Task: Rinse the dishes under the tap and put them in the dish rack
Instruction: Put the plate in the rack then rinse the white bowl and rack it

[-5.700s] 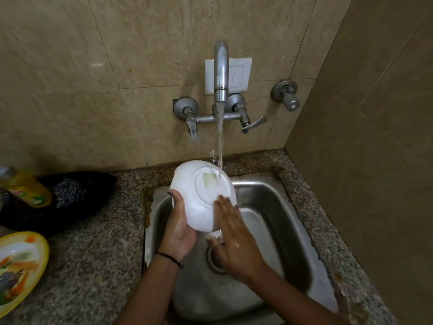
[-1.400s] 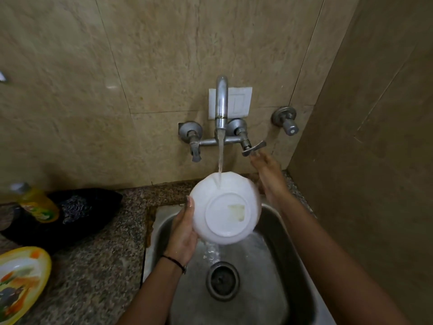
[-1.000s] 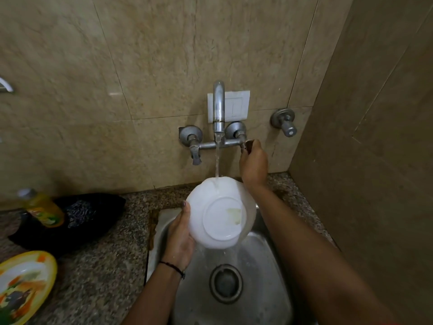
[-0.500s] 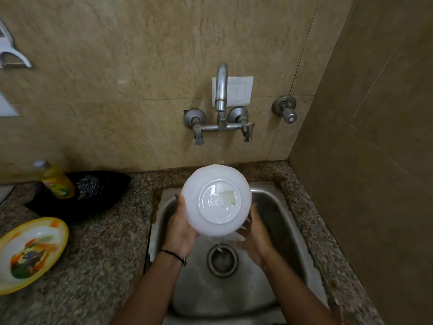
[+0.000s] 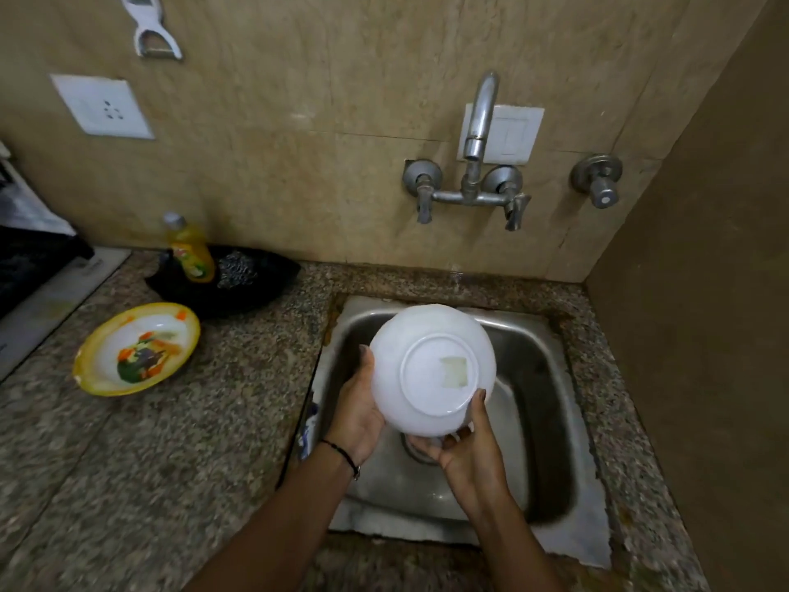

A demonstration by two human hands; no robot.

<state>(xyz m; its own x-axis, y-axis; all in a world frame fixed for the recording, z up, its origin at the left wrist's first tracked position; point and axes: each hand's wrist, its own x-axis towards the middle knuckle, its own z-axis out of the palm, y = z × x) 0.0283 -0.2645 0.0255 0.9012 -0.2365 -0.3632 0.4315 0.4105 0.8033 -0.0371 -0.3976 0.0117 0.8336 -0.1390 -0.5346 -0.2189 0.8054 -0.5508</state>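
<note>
Nearest the camera, two bare forearms are stretched out over a speckled stone desk (image 5: 170,442), and a thin black band (image 5: 341,452) is worn on the left wrist. A white bowl (image 5: 431,369) is held upside down above the steel sink (image 5: 544,378), with its round base turned up toward the camera and a pale square mark seen on that base. The bowl is gripped on its left side by the left hand (image 5: 356,414). The thumb is laid up along the outer wall, and the fingers are hidden behind the bowl. The lower right edge is gripped by the right hand (image 5: 465,450), with the thumb pressed on the base ring and the fingers curled under the rim. The drain (image 5: 416,455) is mostly covered by the bowl and the right hand.

Farther left on the desk, a yellow-rimmed plate (image 5: 136,348) with a coloured picture is set face up. Beyond it, near the wall, a black dish (image 5: 264,288) is seen with a metal scrubber (image 5: 237,271) inside, and a yellow soap bottle (image 5: 190,249) is stood at its left edge.

On the tiled wall behind the sink, a curved tap (image 5: 478,134) is mounted with both of its handles pointed down. A white switch plate (image 5: 516,134) is fixed behind it and a separate valve (image 5: 597,181) to its right. Higher on the left, a socket (image 5: 102,106) and a hanging peeler (image 5: 151,27) are seen.
</note>
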